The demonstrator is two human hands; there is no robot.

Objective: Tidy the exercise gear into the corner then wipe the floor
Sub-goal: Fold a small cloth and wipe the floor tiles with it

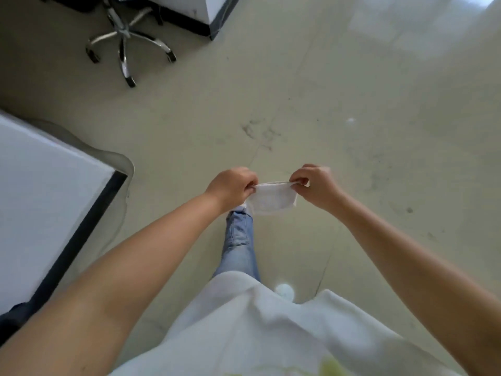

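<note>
I hold a small white cloth (pixel 273 198) stretched out in front of me, above the floor, just past my forward foot. My left hand (pixel 232 185) pinches its upper corner at the nine o'clock end, fingers curled over the edge; my right hand (pixel 314 185) pinches the corner at the three o'clock end the same way. The cloth hangs down between them in a shallow folded rectangle, its top edge taut.

Below the cloth, toward six o'clock, my leg in blue jeans (pixel 240 245) steps forward, and my white shirt (pixel 257 329) fills the bottom of the view.

The pale tiled floor (pixel 352 90) spreads all around, with dark scuff marks (pixel 260 131) at twelve o'clock from my hands and fainter smudges toward three o'clock. At nine o'clock a white table (pixel 40 191) with a dark edge juts in. At about eleven o'clock, well apart, stands the chrome five-star base of an office chair (pixel 127 47), beside another white unit with a dark base (pixel 189 12).
</note>
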